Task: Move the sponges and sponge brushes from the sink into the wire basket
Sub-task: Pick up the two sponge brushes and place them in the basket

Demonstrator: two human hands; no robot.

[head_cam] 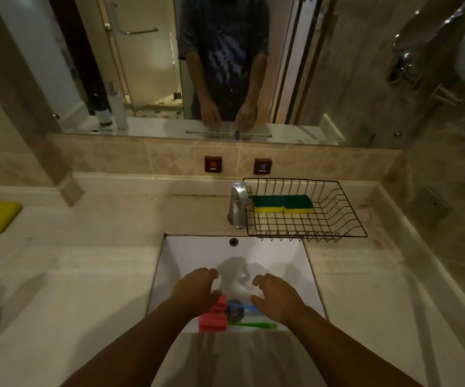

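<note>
Your counter (86,275) runs wide around the white sink (186,252), and the wire basket (337,216) sits on it at the sink's far right corner, just beside the tap (237,203). Two green-and-yellow sponges (283,203) already lie side by side in the basket, so the sponge half of the job looks done. What remains is down in the sink near the drain (235,314): two sponge brushes with red foam heads (211,317), one with a blue handle (242,307), one with a green handle (256,325).

Your left hand (197,289) hovers over the red heads and your right hand (278,298) over the handles, fingers on both loosely spread and curled, holding nothing. Next, close on a brush, lift clear of the sink wall, and carry it up and right to the basket.
</note>
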